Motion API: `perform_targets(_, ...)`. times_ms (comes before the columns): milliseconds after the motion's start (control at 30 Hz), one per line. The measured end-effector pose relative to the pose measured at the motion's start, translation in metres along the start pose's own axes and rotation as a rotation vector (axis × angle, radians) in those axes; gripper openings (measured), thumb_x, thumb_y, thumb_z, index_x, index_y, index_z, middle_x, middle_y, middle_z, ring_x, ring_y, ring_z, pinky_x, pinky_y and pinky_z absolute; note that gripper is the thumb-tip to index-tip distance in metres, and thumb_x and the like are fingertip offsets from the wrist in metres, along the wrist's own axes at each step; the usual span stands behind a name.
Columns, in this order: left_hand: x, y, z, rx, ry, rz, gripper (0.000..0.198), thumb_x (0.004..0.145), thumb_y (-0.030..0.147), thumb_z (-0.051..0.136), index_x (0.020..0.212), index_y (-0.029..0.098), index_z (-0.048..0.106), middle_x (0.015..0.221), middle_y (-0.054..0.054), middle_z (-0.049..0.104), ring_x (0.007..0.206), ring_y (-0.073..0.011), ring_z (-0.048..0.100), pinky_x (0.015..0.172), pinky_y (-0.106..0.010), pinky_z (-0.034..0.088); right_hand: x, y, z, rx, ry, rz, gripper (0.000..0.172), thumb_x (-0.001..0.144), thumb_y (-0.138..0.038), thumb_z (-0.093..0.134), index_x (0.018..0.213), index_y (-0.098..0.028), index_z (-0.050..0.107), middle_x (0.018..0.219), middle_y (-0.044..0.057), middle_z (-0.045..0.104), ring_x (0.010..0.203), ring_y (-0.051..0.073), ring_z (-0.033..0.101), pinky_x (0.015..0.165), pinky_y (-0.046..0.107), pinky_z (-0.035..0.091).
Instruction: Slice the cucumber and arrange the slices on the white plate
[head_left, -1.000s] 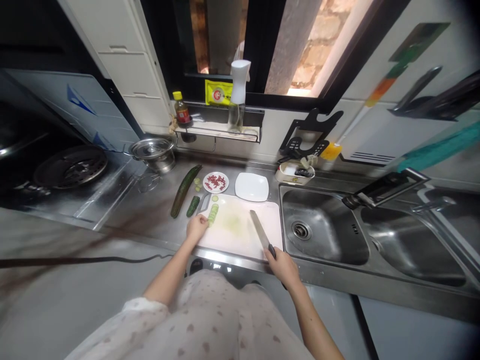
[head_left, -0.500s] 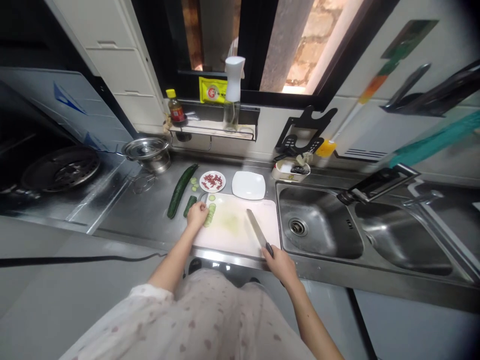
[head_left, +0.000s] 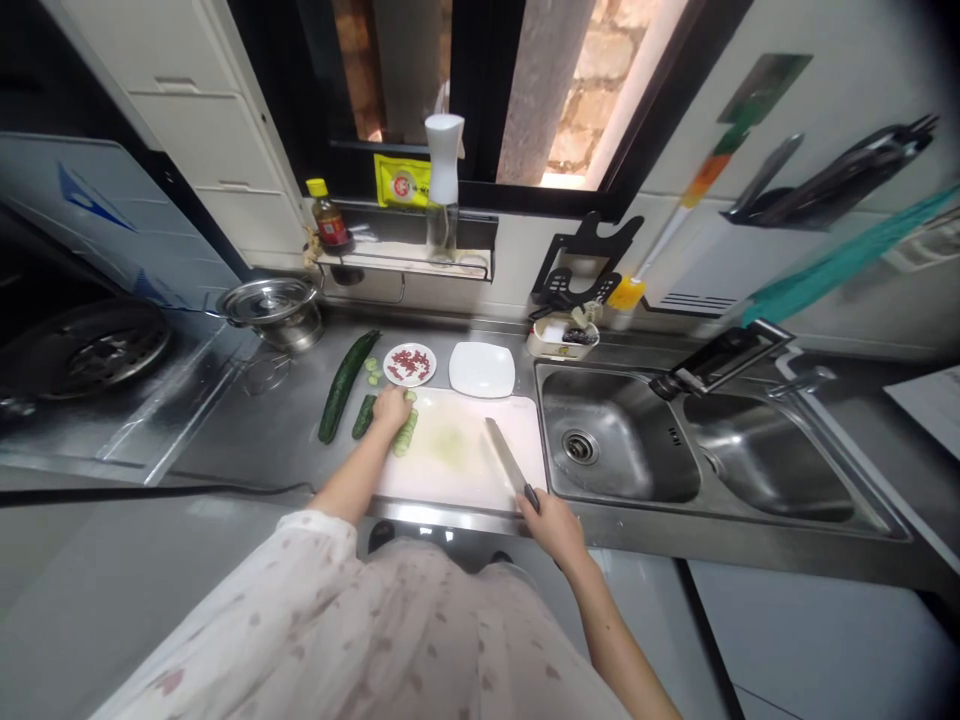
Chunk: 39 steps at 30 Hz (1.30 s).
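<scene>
My right hand (head_left: 553, 524) is closed round the black handle of a kitchen knife (head_left: 504, 455), whose blade lies flat on the white cutting board (head_left: 480, 470). My left hand (head_left: 390, 408) rests at the board's far left corner, fingers bent down and hidden. It is just right of a short cucumber piece (head_left: 364, 416) and above a row of cucumber slices (head_left: 406, 436). A whole cucumber (head_left: 341, 385) lies on the steel counter to the left, with a few loose slices (head_left: 372, 371) near it.
Behind the board stand a small plate of chopped red bits (head_left: 409, 364) and a bare white plate (head_left: 481, 369). A double steel sink (head_left: 607, 445) is on the right. A lidded pot (head_left: 274, 305) and the stove (head_left: 82, 350) are on the left. A shelf with bottles (head_left: 405, 255) runs under the window.
My left hand has slid from the cucumber slices up to the board's far left corner. The right hand and knife have stayed in place; the view has shifted.
</scene>
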<state>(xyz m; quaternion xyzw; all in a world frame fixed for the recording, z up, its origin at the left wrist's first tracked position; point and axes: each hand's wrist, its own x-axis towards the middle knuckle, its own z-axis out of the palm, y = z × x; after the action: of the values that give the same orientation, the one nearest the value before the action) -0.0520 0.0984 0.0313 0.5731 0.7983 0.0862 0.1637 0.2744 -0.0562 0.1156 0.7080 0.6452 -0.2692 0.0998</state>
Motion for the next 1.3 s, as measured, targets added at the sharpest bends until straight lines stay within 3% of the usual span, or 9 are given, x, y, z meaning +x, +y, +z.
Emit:
perform_targets(300, 0.0, 0.009, -0.008, -0.282, -0.003, -0.046, 0.019, 0.081, 0.021, 0.058, 0.098, 0.016, 0.066, 0.095, -0.006, 0.071, 0.089, -0.0181, 0.064, 0.078, -0.026, 0.045, -0.001, -0.002, -0.003, -0.011, -0.012, 0.013, 0.04, 0.096, -0.046, 0.038, 0.108, -0.018, 0.065, 0.104, 0.011, 0.07, 0.1, 0.023, 0.063, 0.072, 0.025, 0.038)
perform_targets(533, -0.021, 0.037, 0.005, -0.343, -0.251, 0.164, 0.019, 0.076, 0.017, 0.06, 0.09, 0.015, 0.072, 0.089, -0.004, 0.073, 0.079, -0.0143, 0.064, 0.071, -0.021, 0.046, -0.003, -0.006, -0.004, -0.01, -0.01, -0.011, 0.04, 0.096, -0.046, 0.037, 0.104, -0.018, 0.065, 0.101, 0.011, 0.07, 0.096, 0.021, 0.063, 0.071, 0.025, 0.037)
perform_targets(733, -0.032, 0.057, 0.023, -0.263, -0.299, 0.355, 0.023, 0.079, 0.015, 0.057, 0.095, 0.019, 0.073, 0.102, -0.003, 0.073, 0.096, -0.0158, 0.064, 0.086, -0.022, 0.044, -0.007, -0.012, -0.004, -0.028, -0.038, -0.004, 0.04, 0.096, -0.045, 0.038, 0.106, -0.018, 0.065, 0.102, 0.011, 0.07, 0.098, 0.022, 0.063, 0.07, 0.025, 0.037)
perform_targets(900, -0.036, 0.054, 0.023, -0.16, -0.213, 0.262, 0.023, 0.081, 0.016, 0.057, 0.099, 0.02, 0.071, 0.107, -0.006, 0.071, 0.102, -0.0188, 0.062, 0.088, -0.025, 0.043, -0.01, -0.019, -0.002, -0.054, -0.037, -0.047, 0.037, 0.095, -0.044, 0.04, 0.104, -0.018, 0.065, 0.1, 0.011, 0.071, 0.095, 0.022, 0.065, 0.07, 0.025, 0.037)
perform_targets(1300, -0.039, 0.059, 0.021, -0.134, -0.183, 0.143, 0.014, 0.078, 0.02, 0.06, 0.09, 0.018, 0.069, 0.099, -0.007, 0.071, 0.092, -0.019, 0.062, 0.079, -0.025, 0.043, -0.001, -0.032, 0.008, -0.085, -0.056, -0.124, 0.04, 0.094, -0.046, 0.039, 0.107, -0.019, 0.065, 0.102, 0.011, 0.07, 0.095, 0.021, 0.064, 0.071, 0.025, 0.039)
